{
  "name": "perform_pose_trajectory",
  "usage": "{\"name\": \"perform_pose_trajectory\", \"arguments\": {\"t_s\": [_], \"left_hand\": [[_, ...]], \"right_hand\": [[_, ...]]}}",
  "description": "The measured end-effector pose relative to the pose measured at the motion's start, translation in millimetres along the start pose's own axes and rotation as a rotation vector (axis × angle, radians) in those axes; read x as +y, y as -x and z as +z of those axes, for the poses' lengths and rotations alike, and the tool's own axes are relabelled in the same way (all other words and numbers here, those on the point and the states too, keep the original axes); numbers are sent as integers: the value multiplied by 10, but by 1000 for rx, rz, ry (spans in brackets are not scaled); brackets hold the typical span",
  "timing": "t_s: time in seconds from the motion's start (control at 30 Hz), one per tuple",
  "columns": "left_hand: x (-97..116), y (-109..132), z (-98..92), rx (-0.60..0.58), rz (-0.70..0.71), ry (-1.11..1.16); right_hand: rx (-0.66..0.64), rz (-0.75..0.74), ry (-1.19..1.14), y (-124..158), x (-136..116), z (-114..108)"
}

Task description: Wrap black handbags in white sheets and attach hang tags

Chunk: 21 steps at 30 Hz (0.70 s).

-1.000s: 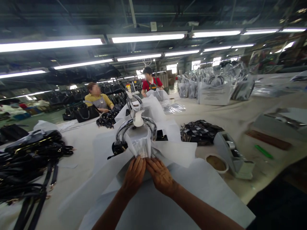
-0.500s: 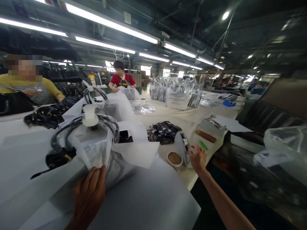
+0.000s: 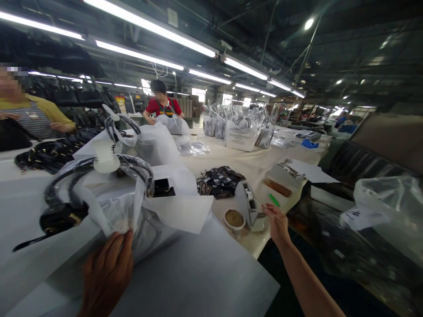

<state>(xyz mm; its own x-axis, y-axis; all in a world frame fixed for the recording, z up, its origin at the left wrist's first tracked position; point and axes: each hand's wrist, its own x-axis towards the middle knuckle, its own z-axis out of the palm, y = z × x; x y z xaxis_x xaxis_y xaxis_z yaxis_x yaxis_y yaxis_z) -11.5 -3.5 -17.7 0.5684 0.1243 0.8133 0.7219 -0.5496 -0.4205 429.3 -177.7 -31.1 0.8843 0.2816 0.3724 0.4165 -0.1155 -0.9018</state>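
Note:
A handbag stands in front of me, with film-wrapped black handles [image 3: 59, 187] and a white spacer [image 3: 107, 164] clipped between them. Thin white tissue paper [image 3: 119, 210] covers its body. My left hand [image 3: 110, 266] grips the lower edge of this tissue, fingers pressed together. To the right, my right hand [image 3: 276, 221] hovers beside a small grey open box [image 3: 245, 200] containing small pale items. Its thumb and fingertips are drawn into a pinch; whatever is between them is too small to make out. A round tub [image 3: 234, 219] of brown material sits left of the box.
Black hang tags [image 3: 220, 181] lie heaped beyond the box. A green marker [image 3: 274, 200] and a brown strip [image 3: 277, 187] lie farther right. Bagged handbags [image 3: 243, 132] stand at the back. Two people work across the table [image 3: 211, 154]. Clear plastic bags [image 3: 390, 207] bulge at the right.
My right hand has drawn back slightly from the grey box, its fingers closer together. The left hand keeps its hold on the tissue. The view has shifted slightly right.

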Motion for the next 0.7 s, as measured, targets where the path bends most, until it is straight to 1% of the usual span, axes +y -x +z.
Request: {"name": "perform_pose_trajectory", "arguments": {"t_s": [0.07,0.13,0.23,0.3,0.4,0.5,0.57,0.63,0.7], "left_hand": [[8,15,-1,-16,-14,5],[16,36,1,-26,-29,10],[22,59,15,-28,-50,28],[19,61,29,-30,-54,38],[23,46,40,-27,-52,40],[60,21,4,-54,-58,31],[103,4,-31,-88,-80,33],[144,-5,-43,-116,-139,45],[173,2,-31,-131,-180,52]], "right_hand": [[18,53,-70,203,43,-145],[19,164,-126,406,116,-247],[-40,328,-124,600,222,-266],[-79,370,-82,632,268,-238],[-75,375,22,610,312,-284],[-52,372,171,608,318,-456],[-74,352,313,605,258,-551],[-139,322,383,602,92,-556],[-198,209,392,652,-218,-463]]}}
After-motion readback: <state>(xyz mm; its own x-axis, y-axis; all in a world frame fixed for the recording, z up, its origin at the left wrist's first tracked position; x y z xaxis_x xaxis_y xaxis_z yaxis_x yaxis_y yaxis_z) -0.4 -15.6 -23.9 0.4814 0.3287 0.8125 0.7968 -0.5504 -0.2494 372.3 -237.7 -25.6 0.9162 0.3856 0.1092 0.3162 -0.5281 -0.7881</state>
